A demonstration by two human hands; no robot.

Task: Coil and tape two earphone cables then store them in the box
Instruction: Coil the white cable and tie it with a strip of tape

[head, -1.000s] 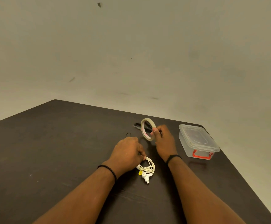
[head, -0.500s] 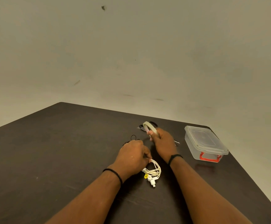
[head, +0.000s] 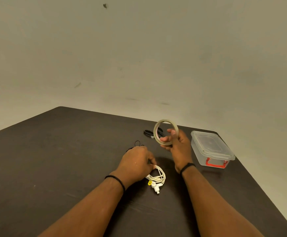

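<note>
Earphone cable, white and coiled, lies on the counter, pinned by the left hand, whose grip pinches the loops so they cannot spring apart. The right hand grips the tape roll raised, probably to find its end. The lidded box waits just right.

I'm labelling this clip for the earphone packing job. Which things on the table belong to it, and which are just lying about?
Part of the job:
- white earphone coil, held by the left hand
- tape roll, gripped by the right hand
- black cable behind the left hand
- clear lidded box, closed
- scissors, probably for cutting tape

Just there:
- dark table
- wall
</note>
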